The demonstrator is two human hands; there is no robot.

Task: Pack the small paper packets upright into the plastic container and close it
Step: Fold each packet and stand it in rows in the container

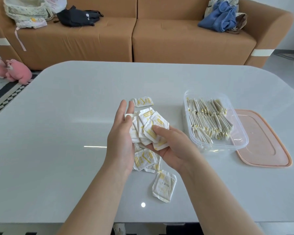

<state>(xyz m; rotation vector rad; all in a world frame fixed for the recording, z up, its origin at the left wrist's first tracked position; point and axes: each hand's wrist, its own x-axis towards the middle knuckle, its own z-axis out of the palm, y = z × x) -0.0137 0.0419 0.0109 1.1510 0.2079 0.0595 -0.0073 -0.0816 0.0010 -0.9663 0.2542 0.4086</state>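
Observation:
A bunch of small white-and-yellow paper packets (148, 126) is held above the table between both hands. My left hand (121, 131) stands edge-up against the bunch's left side, fingers straight. My right hand (170, 146) cups the bunch from below, thumb pressed on the top packet. Loose packets lie under the hands (145, 159), one nearer me (164, 186) and one farther away (143, 101). The clear plastic container (239, 143) to the right holds two rows of upright packets (209, 119). Its pink lid (265, 141) lies flat beside it.
The white table (66, 133) stretches bare to the left and front. A brown sofa (143, 34) with bags and blue cloth stands behind it. Pink plush toys (12, 70) sit on the floor at far left.

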